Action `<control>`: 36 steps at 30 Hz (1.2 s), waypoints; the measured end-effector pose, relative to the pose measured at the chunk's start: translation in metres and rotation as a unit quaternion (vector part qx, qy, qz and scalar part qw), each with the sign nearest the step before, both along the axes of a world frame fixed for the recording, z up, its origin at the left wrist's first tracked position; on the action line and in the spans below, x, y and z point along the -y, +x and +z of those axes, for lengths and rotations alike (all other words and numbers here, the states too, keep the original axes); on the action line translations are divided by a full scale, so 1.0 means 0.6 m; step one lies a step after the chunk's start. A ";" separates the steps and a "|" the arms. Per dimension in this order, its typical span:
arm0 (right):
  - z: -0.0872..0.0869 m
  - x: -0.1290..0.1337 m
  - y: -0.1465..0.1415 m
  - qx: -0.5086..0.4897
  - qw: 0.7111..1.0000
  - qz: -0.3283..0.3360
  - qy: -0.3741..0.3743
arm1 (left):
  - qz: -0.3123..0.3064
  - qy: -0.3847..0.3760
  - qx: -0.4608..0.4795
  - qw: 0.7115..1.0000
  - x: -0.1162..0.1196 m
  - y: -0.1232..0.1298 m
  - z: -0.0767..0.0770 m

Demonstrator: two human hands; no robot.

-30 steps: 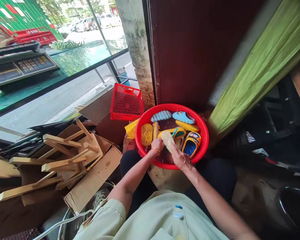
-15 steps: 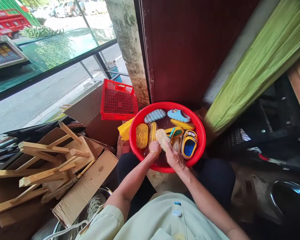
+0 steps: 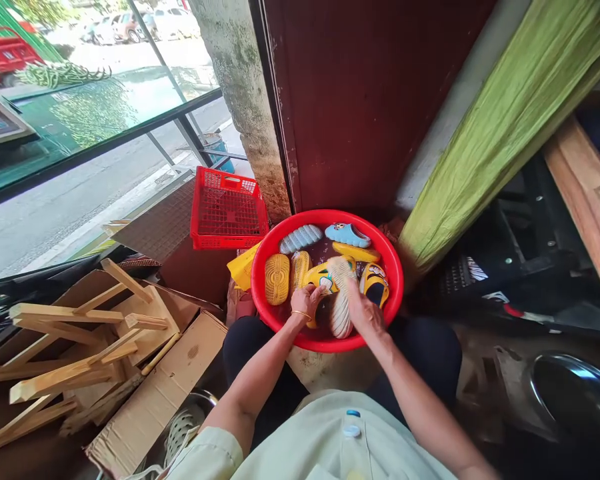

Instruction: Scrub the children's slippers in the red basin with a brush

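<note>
My left hand [image 3: 307, 301] is closed on the near edge of a yellow slipper [image 3: 317, 275] with a white figure on it. My right hand [image 3: 367, 315] grips a pale, ridged, oblong thing [image 3: 341, 319] that looks like a slipper's sole; the fingers partly cover it. Both hands are over a red basin [image 3: 257, 297] of dark water. Around them lie yellow slippers sole up [image 3: 277, 279], a blue ridged slipper [image 3: 301, 239], a blue slipper with a cartoon figure [image 3: 347, 234], a yellow slipper on its side [image 3: 356, 253] and a yellow slipper with dark lining [image 3: 375, 285].
A red plastic crate [image 3: 230, 210] stands behind the basin to the left. Wooden stools [image 3: 140, 300] and flattened cardboard [image 3: 165, 387] are piled at my left. A dark red panel [image 3: 370, 107] rises behind, with a green cloth [image 3: 505, 127] at right. A metal bowl [image 3: 570, 393] is at lower right.
The pale oblong thing has swung from slanting to more upright and shifted right. My left hand is now on the yellow slipper, whose decorated top has turned into view. The view has shifted slightly.
</note>
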State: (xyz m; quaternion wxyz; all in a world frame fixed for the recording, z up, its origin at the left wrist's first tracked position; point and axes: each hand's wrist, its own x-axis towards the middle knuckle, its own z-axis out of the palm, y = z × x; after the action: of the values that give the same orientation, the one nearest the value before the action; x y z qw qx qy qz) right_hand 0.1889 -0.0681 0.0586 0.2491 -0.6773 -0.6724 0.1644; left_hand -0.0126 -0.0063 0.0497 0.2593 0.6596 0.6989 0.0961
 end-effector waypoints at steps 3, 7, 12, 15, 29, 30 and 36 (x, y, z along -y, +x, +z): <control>0.011 -0.015 0.050 0.042 0.995 -0.084 -0.021 | 0.002 -0.012 0.006 1.000 0.002 -0.004 -0.002; 0.017 -0.014 0.044 0.037 0.998 -0.048 -0.006 | 0.000 -0.018 -0.001 1.000 0.006 0.000 -0.003; 0.032 -0.032 0.034 0.066 0.997 -0.018 -0.043 | -0.008 -0.005 -0.003 1.000 0.007 0.002 0.001; 0.042 -0.051 0.075 0.040 0.996 -0.073 -0.035 | 0.000 0.001 0.003 1.000 -0.001 -0.007 0.010; -0.010 -0.015 0.014 -0.391 0.903 -0.136 -0.119 | -0.108 0.095 0.055 0.988 -0.089 -0.052 -0.004; -0.007 -0.017 0.011 -0.380 0.908 -0.140 -0.111 | -0.070 0.082 0.090 0.990 -0.090 -0.046 -0.005; 0.017 -0.012 -0.022 -0.166 0.982 -0.071 0.060 | 0.109 -0.081 0.395 0.909 -0.088 -0.039 0.024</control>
State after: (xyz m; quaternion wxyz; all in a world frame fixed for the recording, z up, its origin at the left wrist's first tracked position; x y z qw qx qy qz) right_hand 0.1758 -0.0610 0.0690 0.4082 -0.6704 -0.5808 0.2160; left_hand -0.0357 0.0464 0.0638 0.5541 0.4642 0.6126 0.3196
